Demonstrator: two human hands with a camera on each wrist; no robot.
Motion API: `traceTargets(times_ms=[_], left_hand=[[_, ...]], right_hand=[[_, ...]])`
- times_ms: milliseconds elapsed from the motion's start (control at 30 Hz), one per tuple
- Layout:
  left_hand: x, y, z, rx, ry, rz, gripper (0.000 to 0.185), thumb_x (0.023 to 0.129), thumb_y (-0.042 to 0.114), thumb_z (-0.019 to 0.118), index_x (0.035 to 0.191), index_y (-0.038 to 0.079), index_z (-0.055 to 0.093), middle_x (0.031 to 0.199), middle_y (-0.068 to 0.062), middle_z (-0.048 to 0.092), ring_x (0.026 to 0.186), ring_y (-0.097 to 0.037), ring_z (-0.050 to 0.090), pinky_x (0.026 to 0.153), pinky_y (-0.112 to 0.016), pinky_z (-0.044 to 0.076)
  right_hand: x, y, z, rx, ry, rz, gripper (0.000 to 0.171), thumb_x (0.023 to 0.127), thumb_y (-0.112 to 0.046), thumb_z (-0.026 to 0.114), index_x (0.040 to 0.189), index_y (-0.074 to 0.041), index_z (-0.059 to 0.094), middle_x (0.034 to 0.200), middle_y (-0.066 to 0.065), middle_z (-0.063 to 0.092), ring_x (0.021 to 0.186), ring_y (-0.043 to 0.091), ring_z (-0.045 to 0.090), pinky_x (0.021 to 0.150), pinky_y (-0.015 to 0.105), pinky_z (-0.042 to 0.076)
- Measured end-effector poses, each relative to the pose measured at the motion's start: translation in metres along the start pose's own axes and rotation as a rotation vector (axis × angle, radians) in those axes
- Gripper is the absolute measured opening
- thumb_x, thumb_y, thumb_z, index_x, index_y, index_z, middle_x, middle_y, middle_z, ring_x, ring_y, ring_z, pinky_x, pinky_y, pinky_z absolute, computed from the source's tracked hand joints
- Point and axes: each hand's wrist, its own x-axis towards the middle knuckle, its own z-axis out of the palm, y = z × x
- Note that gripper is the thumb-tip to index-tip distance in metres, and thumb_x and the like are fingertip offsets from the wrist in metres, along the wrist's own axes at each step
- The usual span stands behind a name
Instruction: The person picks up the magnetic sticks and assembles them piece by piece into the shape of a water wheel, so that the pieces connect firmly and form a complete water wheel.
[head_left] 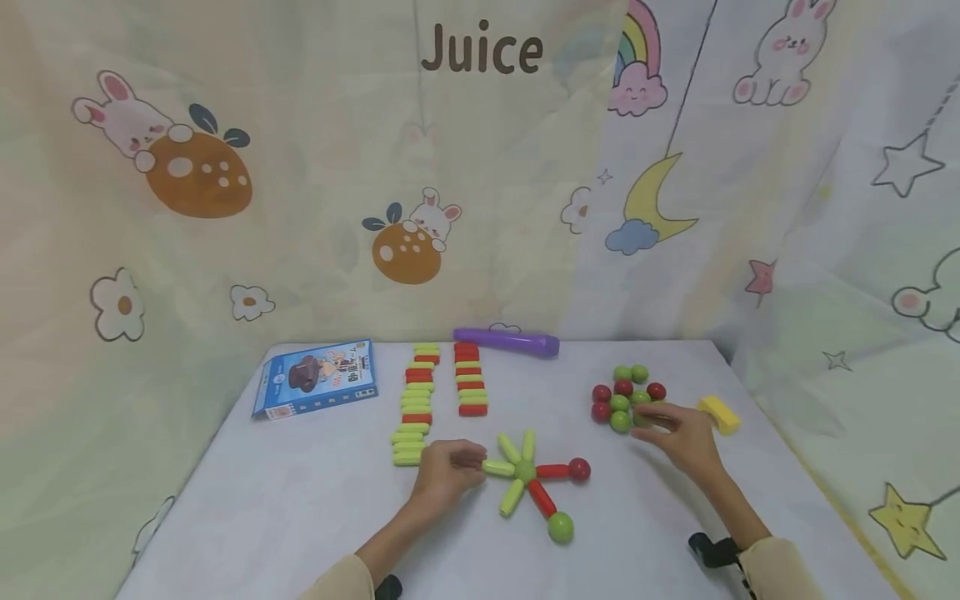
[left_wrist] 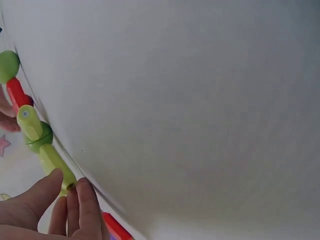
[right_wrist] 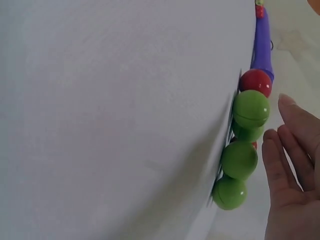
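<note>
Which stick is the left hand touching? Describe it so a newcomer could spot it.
On the white table, find the star-shaped figure of sticks joined at a green ball hub, near the front centre. The left hand touches the light green stick pointing left from that hub. It is the only spoke lying level toward that hand; the others fan upward or downward, or are red.

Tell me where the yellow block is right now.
In the head view the yellow block lies on the right side of the table, just beyond the right hand and right of the cluster of red and green balls.
</note>
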Motion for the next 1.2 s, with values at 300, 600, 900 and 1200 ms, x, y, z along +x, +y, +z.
traceTargets(times_ms=[300, 600, 900, 1200], left_hand=[[0.011, -0.002, 0.007, 0.083, 0.034, 0.035, 0.02, 0.089, -0.004, 0.084, 0.108, 0.003, 0.082, 0.1, -0.005, 0.081, 0.091, -0.017, 0.075, 0.083, -0.032, 0.065], [0.024, 0.0, 0.01, 0.078, 0.038, 0.042, 0.02, 0.089, -0.004, 0.085, 0.108, 0.002, 0.082, 0.1, -0.005, 0.081, 0.093, -0.019, 0.076, 0.083, -0.032, 0.064], [0.037, -0.001, 0.017, 0.055, 0.02, 0.034, 0.021, 0.093, -0.001, 0.082, 0.113, 0.003, 0.081, 0.106, -0.007, 0.081, 0.099, -0.02, 0.077, 0.085, -0.031, 0.064], [0.049, -0.003, 0.025, 0.036, 0.002, 0.055, 0.022, 0.092, -0.003, 0.082, 0.113, 0.002, 0.08, 0.107, -0.007, 0.081, 0.099, -0.02, 0.077, 0.085, -0.031, 0.064]], right_hand=[[0.012, 0.004, 0.02, -0.2, -0.082, -0.014, 0.043, 0.075, 0.004, 0.095, 0.115, -0.005, 0.082, 0.112, 0.014, 0.081, 0.108, 0.038, 0.075, 0.096, 0.027, 0.06], [0.004, -0.019, 0.024, -0.045, -0.187, -0.054, 0.04, 0.074, 0.005, 0.095, 0.111, -0.004, 0.082, 0.105, 0.008, 0.081, 0.097, 0.03, 0.078, 0.086, 0.042, 0.065], [0.021, -0.043, 0.055, 0.179, -0.324, -0.086, 0.036, 0.08, 0.008, 0.09, 0.114, 0.0, 0.08, 0.108, 0.012, 0.079, 0.102, 0.035, 0.078, 0.088, 0.041, 0.064], [0.027, -0.031, 0.068, 0.174, -0.356, -0.09, 0.034, 0.078, 0.013, 0.088, 0.11, 0.003, 0.08, 0.104, 0.014, 0.08, 0.102, 0.035, 0.078, 0.088, 0.041, 0.064]])
